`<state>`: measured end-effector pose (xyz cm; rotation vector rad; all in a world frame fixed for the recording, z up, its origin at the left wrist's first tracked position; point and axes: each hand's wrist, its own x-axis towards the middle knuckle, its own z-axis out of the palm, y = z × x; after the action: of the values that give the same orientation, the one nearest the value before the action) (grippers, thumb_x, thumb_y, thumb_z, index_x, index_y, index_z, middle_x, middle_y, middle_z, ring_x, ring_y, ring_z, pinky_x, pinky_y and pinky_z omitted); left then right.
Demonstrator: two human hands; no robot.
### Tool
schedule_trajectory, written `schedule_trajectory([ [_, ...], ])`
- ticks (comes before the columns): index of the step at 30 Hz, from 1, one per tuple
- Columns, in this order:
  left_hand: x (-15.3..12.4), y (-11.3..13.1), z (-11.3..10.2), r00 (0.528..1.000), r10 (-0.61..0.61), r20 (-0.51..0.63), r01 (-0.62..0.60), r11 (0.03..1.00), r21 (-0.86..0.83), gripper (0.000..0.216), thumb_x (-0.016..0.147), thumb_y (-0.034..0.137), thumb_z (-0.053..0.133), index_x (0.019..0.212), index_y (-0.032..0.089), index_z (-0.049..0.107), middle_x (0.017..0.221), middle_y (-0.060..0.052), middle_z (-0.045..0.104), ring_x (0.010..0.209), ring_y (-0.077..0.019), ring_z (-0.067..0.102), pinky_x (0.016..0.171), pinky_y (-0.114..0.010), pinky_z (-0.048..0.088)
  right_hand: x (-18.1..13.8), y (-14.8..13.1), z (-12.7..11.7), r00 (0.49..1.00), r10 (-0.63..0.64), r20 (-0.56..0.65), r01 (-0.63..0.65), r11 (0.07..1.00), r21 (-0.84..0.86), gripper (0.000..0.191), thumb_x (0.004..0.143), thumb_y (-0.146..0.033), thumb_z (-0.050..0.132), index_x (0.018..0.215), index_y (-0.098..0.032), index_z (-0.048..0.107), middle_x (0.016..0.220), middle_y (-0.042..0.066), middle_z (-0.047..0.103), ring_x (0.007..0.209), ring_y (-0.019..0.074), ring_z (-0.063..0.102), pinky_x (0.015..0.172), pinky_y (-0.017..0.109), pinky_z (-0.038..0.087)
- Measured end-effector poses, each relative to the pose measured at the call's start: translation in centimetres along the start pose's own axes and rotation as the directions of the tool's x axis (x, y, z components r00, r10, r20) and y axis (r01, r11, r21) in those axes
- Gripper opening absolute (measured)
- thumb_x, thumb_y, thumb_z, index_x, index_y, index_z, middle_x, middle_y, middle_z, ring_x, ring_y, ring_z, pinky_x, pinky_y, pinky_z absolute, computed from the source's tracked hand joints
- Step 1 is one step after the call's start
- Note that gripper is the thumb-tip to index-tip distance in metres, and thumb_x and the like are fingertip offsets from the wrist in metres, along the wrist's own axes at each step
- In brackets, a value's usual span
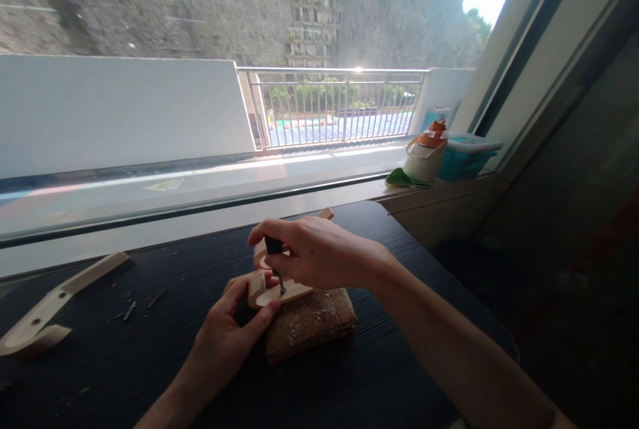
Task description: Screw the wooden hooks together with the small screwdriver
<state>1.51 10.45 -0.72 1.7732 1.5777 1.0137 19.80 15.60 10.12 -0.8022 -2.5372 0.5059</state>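
Note:
My right hand (319, 249) is closed around the black handle of a screwdriver (273, 247). Its metal shaft points down, with the tip at a pale wooden hook (294, 290). My left hand (234, 316) grips the curled end of that hook, thumb on the near side and fingers behind. Beneath the hook lies a worn brown wooden block (314, 324) with pale flecks on top. Just behind, a second pale curved wooden piece (259, 253) is partly covered by my right hand.
Another wooden hook (47, 312) with two dark holes lies at the table's left. Several screws (130, 310) are scattered beside it on the dark table (200, 376). A white container with an orange-brown top (426, 153) and a teal box (469, 157) stand on the windowsill.

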Motion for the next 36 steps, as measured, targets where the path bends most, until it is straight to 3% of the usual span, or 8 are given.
schedule_trajectory([
  [8,0.1,-0.8,0.1,1.0,0.025,-0.016,-0.025,1.0,0.0,0.038,0.073,0.048,0.059,0.102,0.023,0.059,0.104,-0.003,0.065,0.1,-0.0209,0.06,0.096,-0.033,0.042,0.5,0.5,0.8,0.994,0.055,-0.098,-0.062,0.996,-0.068,0.023,0.082,-0.034,0.053,0.099,-0.02,0.059,0.076,0.001,0.066,0.073,0.0154,0.059,0.062,0.025,0.033],
  [13,0.2,-0.1,0.0,1.0,0.005,-0.026,-0.004,0.999,0.044,0.039,0.071,0.048,0.06,0.101,0.022,0.058,0.099,-0.002,0.067,0.095,-0.0218,0.062,0.092,-0.033,0.045,0.2,-0.4,1.1,0.997,-0.028,-0.065,0.026,0.999,-0.032,0.033,0.086,-0.021,0.044,0.118,-0.019,0.051,0.089,0.003,0.066,0.082,0.0144,0.058,0.065,0.024,0.034],
  [16,0.1,0.4,-0.2,1.0,0.012,-0.029,-0.01,0.999,0.049,0.039,0.069,0.048,0.061,0.099,0.023,0.059,0.095,-0.001,0.069,0.093,-0.022,0.063,0.089,-0.032,0.047,0.0,-0.7,1.0,0.997,-0.056,-0.05,0.052,0.996,-0.07,0.029,0.087,-0.022,0.042,0.114,-0.02,0.053,0.088,0.003,0.066,0.076,0.0144,0.058,0.061,0.025,0.032],
  [25,0.1,-0.2,-0.1,1.0,0.019,-0.014,-0.019,1.0,0.014,0.04,0.071,0.049,0.06,0.102,0.023,0.06,0.105,-0.003,0.067,0.098,-0.022,0.062,0.095,-0.034,0.043,0.4,-0.1,1.0,0.987,0.119,-0.111,-0.136,0.976,-0.17,0.025,0.083,-0.033,0.05,0.104,-0.02,0.055,0.077,0.004,0.066,0.071,0.0179,0.057,0.058,0.027,0.028],
  [33,0.0,0.2,-0.2,1.0,0.0,-0.017,0.0,1.0,0.02,0.042,0.071,0.05,0.06,0.103,0.022,0.059,0.103,-0.003,0.067,0.097,-0.023,0.062,0.094,-0.035,0.044,-0.7,-1.0,-0.6,0.998,0.003,0.055,0.001,0.998,-0.069,0.032,0.084,-0.022,0.046,0.115,-0.018,0.053,0.083,0.003,0.065,0.07,0.0137,0.055,0.06,0.025,0.031],
  [36,0.0,0.0,-0.2,1.0,0.01,-0.013,-0.01,1.0,0.021,0.041,0.072,0.05,0.059,0.102,0.022,0.06,0.104,-0.003,0.067,0.098,-0.0224,0.062,0.095,-0.034,0.044,-0.6,-0.4,-0.6,1.0,0.015,0.021,-0.013,0.996,-0.085,0.031,0.085,-0.025,0.045,0.114,-0.018,0.054,0.085,0.004,0.066,0.075,0.0157,0.057,0.065,0.026,0.033],
])
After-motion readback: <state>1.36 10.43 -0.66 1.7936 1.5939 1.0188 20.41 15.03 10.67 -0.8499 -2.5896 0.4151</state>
